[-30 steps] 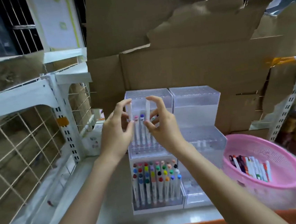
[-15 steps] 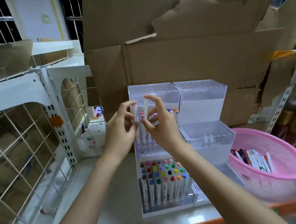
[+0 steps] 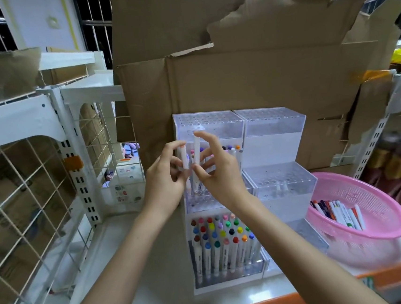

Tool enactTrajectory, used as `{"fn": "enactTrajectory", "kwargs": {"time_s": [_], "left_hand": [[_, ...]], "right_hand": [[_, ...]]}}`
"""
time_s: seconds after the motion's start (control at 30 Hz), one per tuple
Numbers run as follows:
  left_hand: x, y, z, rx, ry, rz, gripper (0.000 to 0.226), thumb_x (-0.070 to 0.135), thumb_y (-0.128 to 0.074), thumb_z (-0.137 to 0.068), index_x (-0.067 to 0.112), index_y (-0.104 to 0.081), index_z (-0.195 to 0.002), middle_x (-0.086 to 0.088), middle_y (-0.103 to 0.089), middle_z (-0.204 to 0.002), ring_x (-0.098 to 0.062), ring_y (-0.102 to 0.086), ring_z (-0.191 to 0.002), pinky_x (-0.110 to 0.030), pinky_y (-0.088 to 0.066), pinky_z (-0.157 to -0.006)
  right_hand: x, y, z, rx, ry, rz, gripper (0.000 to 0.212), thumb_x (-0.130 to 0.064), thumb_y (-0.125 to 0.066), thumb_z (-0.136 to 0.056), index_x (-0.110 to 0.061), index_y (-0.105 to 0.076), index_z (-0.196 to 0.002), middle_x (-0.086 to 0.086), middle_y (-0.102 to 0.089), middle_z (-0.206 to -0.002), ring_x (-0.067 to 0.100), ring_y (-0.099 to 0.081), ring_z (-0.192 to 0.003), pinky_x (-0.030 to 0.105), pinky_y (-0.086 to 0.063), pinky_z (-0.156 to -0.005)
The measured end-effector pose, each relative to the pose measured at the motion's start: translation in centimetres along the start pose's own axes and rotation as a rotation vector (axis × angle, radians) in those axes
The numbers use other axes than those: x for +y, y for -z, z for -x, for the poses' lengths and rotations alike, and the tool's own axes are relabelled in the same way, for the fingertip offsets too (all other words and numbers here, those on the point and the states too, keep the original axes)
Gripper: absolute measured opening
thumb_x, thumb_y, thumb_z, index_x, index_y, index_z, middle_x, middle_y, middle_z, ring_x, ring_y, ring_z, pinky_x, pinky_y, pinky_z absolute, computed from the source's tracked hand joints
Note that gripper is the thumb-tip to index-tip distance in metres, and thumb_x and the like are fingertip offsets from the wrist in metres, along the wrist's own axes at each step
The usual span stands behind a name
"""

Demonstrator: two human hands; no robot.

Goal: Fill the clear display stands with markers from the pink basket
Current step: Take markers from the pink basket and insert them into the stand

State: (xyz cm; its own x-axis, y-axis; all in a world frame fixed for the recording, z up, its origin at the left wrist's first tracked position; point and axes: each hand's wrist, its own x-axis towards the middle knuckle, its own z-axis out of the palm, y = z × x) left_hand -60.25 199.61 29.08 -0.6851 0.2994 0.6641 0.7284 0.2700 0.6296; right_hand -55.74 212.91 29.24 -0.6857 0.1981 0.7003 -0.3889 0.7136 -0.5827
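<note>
Before cardboard (image 3: 261, 77), left hand (image 3: 165, 177) fingers (image 3: 178, 144) pinch an orange-capped marker (image 3: 184, 157); right hand (image 3: 221, 174) fingers (image 3: 206, 137) pinch a white marker (image 3: 196, 148).

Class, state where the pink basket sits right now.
In the head view the pink basket sits on the counter at the right, beside the right-hand clear display stand, with loose markers inside.

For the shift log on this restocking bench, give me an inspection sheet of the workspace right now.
Surface: white counter, orange front edge.
Job's things: left stand, bottom tier full of markers; right stand nearly empty; pink basket holds loose markers.
Clutter: small white box left of the stands.
Hands: left hand pinches an orange-capped marker; right hand pinches a white marker.
Cables: nothing seen.
Surroundings: torn cardboard behind, wire shelving left.
</note>
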Motion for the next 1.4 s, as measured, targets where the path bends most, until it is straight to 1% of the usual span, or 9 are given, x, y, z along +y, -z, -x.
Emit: {"fn": "enactTrajectory", "kwargs": {"time_s": [0.27, 0.47, 0.77, 0.83, 0.9, 1.07, 1.17, 1.3, 1.4], "left_hand": [[0.1, -0.3, 0.8, -0.042, -0.069, -0.050, 0.056, -0.006, -0.068, -0.078, 0.024, -0.055, -0.123, 0.005, -0.056, -0.086, -0.003, -0.059, -0.077, -0.001, -0.041, -0.067], [-0.6, -0.7, 1.7, -0.056, -0.050, -0.090, 0.053, -0.006, -0.070, -0.077, 0.022, -0.055, -0.120, 0.004, -0.057, -0.087, -0.008, -0.060, -0.077, -0.013, -0.051, -0.067], [0.1, -0.1, 1.7, -0.087, -0.040, -0.135, 0.038, 0.002, -0.068, -0.083, 0.016, -0.055, -0.116, 0.005, -0.055, -0.083, -0.008, -0.057, -0.075, -0.007, -0.042, -0.065], [0.3, 0.1, 1.5, -0.094, -0.060, -0.165, 0.034, 0.004, -0.066, -0.085, 0.015, -0.055, -0.115, 0.005, -0.055, -0.083, -0.011, -0.057, -0.076, -0.012, -0.045, -0.066], [0.4, 0.3, 1.3, -0.104, -0.082, -0.216, 0.032, 0.005, -0.066, -0.085, 0.015, -0.055, -0.114, 0.003, -0.057, -0.085, -0.014, -0.058, -0.077, -0.020, -0.047, -0.066], [0.6, 0.7, 0.9, -0.094, -0.171, -0.378, 0.031, 0.006, -0.065, -0.085, 0.012, -0.058, -0.115, -0.004, -0.060, -0.103, -0.020, -0.058, -0.094, -0.030, -0.050, -0.070], [0.7, 0.9, 1.0, -0.063, -0.241, -0.428, 0.035, 0.000, -0.067, -0.081, 0.007, -0.062, -0.114, -0.006, -0.060, -0.108, -0.024, -0.059, -0.098, -0.031, -0.051, -0.073], [0.8, 1.2, 1.3, -0.052, -0.312, -0.476, 0.037, -0.004, -0.069, -0.077, 0.003, -0.064, -0.113, -0.008, -0.063, -0.108, -0.026, -0.060, -0.097, -0.037, -0.053, -0.077], [0.7, 1.4, 1.3, -0.051, -0.329, -0.509, 0.037, -0.005, -0.068, -0.075, 0.004, -0.065, -0.111, -0.008, -0.064, -0.107, -0.026, -0.060, -0.096, -0.039, -0.054, -0.075]], "right_hand": [[0.0, 0.3, 0.3, -0.002, -0.001, 0.011, 0.065, -0.004, -0.070, -0.084, -0.029, -0.041, -0.137, -0.004, -0.057, -0.085, 0.012, -0.063, -0.073, 0.024, -0.057, -0.067], [-0.1, 0.4, 0.6, -0.006, -0.019, -0.001, 0.064, -0.003, -0.069, -0.085, -0.028, -0.041, -0.137, -0.015, -0.052, -0.081, 0.010, -0.062, -0.073, 0.021, -0.057, -0.068], [-0.3, 0.3, 1.0, -0.007, -0.035, 0.007, 0.065, -0.003, -0.067, -0.087, -0.032, -0.038, -0.138, -0.015, -0.052, -0.082, 0.010, -0.062, -0.075, 0.025, -0.058, -0.071], [-0.2, 0.4, 1.0, -0.012, -0.043, 0.014, 0.067, -0.003, -0.066, -0.088, -0.037, -0.036, -0.137, -0.013, -0.053, -0.083, 0.008, -0.062, -0.074, 0.027, -0.058, -0.071], [-0.2, 0.4, 1.1, -0.031, -0.047, 0.036, 0.067, -0.003, -0.065, -0.088, -0.035, -0.036, -0.138, -0.014, -0.052, -0.082, 0.007, -0.061, -0.074, 0.028, -0.058, -0.071], [-0.1, 0.3, 1.1, -0.073, -0.052, 0.100, 0.066, -0.007, -0.065, -0.089, -0.039, -0.034, -0.139, -0.011, -0.054, -0.086, 0.011, -0.062, -0.075, 0.036, -0.058, -0.072], [-0.2, 0.4, 1.0, -0.074, -0.059, 0.108, 0.066, -0.007, -0.065, -0.089, -0.036, -0.035, -0.140, -0.008, -0.056, -0.089, 0.011, -0.061, -0.076, 0.034, -0.058, -0.074], [-0.4, 0.4, 0.9, -0.082, -0.056, 0.108, 0.064, -0.005, -0.064, -0.089, -0.031, -0.037, -0.141, -0.015, -0.050, -0.082, 0.007, -0.059, -0.073, 0.024, -0.055, -0.072], [-0.3, 0.1, 1.1, -0.137, -0.038, 0.162, 0.064, -0.003, -0.065, -0.088, -0.031, -0.037, -0.138, -0.010, -0.053, -0.082, 0.012, -0.060, -0.073, 0.032, -0.057, -0.073]]}}
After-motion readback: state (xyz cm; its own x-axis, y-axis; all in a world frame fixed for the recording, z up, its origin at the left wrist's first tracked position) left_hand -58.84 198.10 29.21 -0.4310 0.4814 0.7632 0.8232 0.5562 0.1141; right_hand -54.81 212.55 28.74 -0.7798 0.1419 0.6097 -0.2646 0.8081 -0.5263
